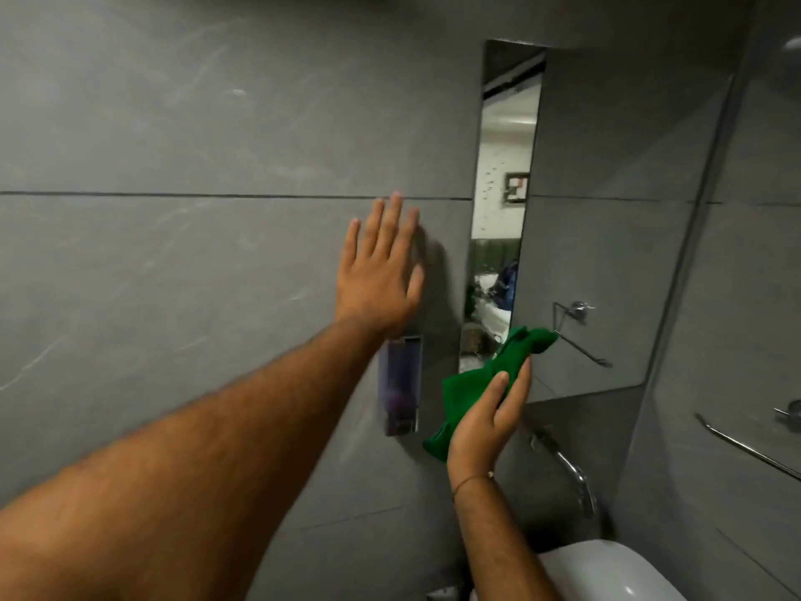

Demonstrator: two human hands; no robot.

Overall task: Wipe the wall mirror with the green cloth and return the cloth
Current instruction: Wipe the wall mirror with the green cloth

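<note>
Green cloth (474,386) in right hand (485,420) against mirror's (505,201) lower edge.

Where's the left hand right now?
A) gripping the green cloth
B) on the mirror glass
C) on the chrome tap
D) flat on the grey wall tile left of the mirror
D: the left hand is spread open against the grey wall tile, left of the mirror; the right hand holds the green cloth.

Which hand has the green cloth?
The right hand, low by the mirror, grips the green cloth. The left hand is empty, fingers spread toward the grey wall.
</note>
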